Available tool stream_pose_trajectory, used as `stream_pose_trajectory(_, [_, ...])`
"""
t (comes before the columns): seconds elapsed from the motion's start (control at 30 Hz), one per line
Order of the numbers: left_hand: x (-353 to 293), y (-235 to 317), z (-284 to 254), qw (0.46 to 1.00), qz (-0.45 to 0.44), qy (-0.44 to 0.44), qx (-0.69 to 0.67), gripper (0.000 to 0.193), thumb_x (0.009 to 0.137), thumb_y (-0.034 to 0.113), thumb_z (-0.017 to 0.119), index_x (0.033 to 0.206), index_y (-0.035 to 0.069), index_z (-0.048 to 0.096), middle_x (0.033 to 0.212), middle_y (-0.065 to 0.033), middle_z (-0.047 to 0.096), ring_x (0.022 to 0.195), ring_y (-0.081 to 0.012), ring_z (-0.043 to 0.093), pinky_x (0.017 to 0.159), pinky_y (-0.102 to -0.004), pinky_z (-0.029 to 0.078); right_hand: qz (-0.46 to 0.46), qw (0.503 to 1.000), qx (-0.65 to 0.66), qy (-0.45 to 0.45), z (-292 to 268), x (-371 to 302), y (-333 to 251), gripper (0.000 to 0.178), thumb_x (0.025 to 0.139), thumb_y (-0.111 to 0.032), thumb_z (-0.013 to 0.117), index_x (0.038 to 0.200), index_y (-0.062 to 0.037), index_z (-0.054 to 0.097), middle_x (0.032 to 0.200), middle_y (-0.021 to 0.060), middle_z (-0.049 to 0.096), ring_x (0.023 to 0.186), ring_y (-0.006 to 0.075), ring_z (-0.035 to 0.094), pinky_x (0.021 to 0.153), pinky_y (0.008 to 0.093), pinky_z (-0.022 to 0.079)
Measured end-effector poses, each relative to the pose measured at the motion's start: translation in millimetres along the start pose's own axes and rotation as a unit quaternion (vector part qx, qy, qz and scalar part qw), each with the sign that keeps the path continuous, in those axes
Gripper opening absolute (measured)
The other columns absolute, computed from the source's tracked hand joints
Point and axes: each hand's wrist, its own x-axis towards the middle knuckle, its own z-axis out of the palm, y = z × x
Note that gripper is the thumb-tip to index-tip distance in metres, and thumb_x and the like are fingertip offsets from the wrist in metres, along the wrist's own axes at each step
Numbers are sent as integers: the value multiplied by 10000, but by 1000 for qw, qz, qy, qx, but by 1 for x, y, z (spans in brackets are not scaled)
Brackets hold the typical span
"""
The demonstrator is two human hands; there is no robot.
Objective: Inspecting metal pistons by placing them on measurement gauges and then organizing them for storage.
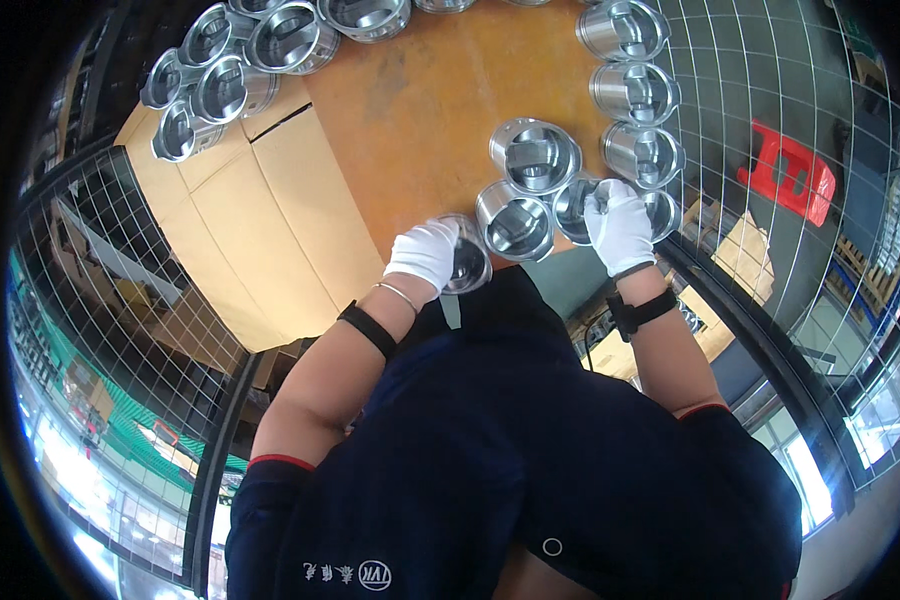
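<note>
My left hand (425, 252), in a white glove, grips the side of a silver engine piston (473, 266) at the near edge of the table. The piston's hollow, open end faces up. My right hand (618, 228), also gloved, has its fingers closed on the rim of another piston (570, 212), whose right side the hand covers. Between the two hands stands a third piston (516, 226), with one more piston (536, 157) just beyond it. Beside my right hand, a piston (662, 215) is partly hidden by the glove.
A column of pistons (638, 94) lines the table's right edge, and several more (232, 88) cluster at the far left. Flattened cardboard (260, 215) covers the left of the brown tabletop (420, 110). Wire mesh (740, 70) fences both sides; a red stool (788, 172) stands beyond the right one.
</note>
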Motion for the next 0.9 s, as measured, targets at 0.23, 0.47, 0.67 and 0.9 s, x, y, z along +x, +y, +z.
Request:
stream_pose_trajectory(0.23, [-15,32,15,955,274,33,114,120,792,141,610,886,70,634,821,-97,633,719,-260,672,535,-393,540,-370,919,-131,-15,-20,18,-30,291,802,-167,625,1079,-76,624,1060,93,622,1031,287,582,929,419,462])
stream_pose_trajectory(0.47, [2,33,25,808,427,327,240,426,840,241,544,1226,67,588,1122,-87,615,1180,-313,545,953,-391,465,-558,778,-276,-85,17,55,-22,418,885,-161,555,1295,-80,549,1126,95,594,1125,257,567,979,384,456])
stream_pose_trajectory(0.67, [15,57,22,843,371,185,343,269,841,243,551,1031,82,653,959,-63,664,984,-266,612,935,-394,447,-536,787,-247,-181,25,72,-19,375,872,-142,560,1245,-108,552,976,75,623,903,237,647,815,365,516])
stream_pose_trajectory(0.9, [-24,-1,-8,939,276,155,137,100,796,164,600,867,106,642,811,-56,653,838,-232,622,778,-359,478,-462,824,-272,-181,20,69,-21,364,841,-170,570,1185,-50,589,1014,121,656,962,285,633,864,433,481])
